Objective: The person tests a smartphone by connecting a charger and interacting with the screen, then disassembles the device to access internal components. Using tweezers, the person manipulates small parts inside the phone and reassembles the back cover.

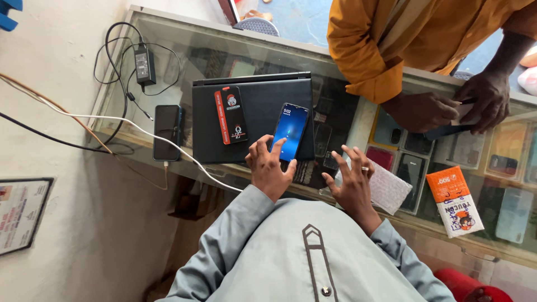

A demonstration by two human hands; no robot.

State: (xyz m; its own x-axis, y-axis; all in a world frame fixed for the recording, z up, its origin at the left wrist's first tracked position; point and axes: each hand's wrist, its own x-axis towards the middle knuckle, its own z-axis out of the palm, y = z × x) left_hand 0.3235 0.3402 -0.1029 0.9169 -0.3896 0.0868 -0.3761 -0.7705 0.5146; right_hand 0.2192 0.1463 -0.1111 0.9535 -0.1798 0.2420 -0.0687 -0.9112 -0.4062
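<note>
Because the lit phone [289, 131] lay flat on the closed laptop [253, 119], its lower end hanging just past the laptop's near edge, the left hand [269, 165] could steady that end with curled fingers while the thumb rested on the screen. The right hand [352, 180] hovered open, fingers spread and gripping nothing, over a bubble-wrap pouch [389, 190] right of the laptop. A red-and-black card [231, 114] lay on the laptop's lid, a dark phone [167, 132] sat charging left of it, and another person's hands [447, 106] rested on the glass desk [358, 126] beyond the laptop's right side.
</note>
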